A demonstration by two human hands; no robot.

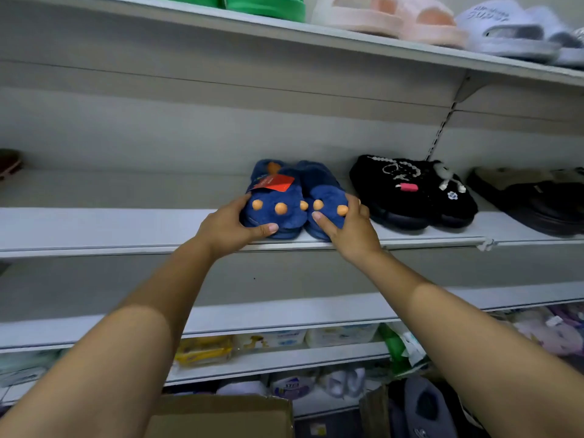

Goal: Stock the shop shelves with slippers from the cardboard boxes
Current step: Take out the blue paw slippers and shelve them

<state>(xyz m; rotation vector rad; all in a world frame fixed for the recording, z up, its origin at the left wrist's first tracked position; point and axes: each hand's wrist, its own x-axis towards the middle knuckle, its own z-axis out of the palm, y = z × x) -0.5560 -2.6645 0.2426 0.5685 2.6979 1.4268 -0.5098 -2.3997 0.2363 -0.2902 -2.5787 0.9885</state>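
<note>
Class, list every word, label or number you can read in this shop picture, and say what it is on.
"SUPER", probably: on the pale lilac slipper, top shelf.
Red tag on the blue slippers: too small to read.
Packets on the lower shelves: print blurred.

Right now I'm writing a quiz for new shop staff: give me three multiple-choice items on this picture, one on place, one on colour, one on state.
1. Where are the blue slippers?
A) in a cardboard box
B) on the middle shelf, left of the black slippers
C) on the top shelf

2. Their tag is:
A) red
B) green
C) white

3. The hands:
A) both idle
B) only one touches the pair
C) left hand and right hand each grip a slipper

Key: 1 B, they rest beside the black pair; 2 A, red card on the left slipper; 3 C, each hand wraps one toe.
</note>
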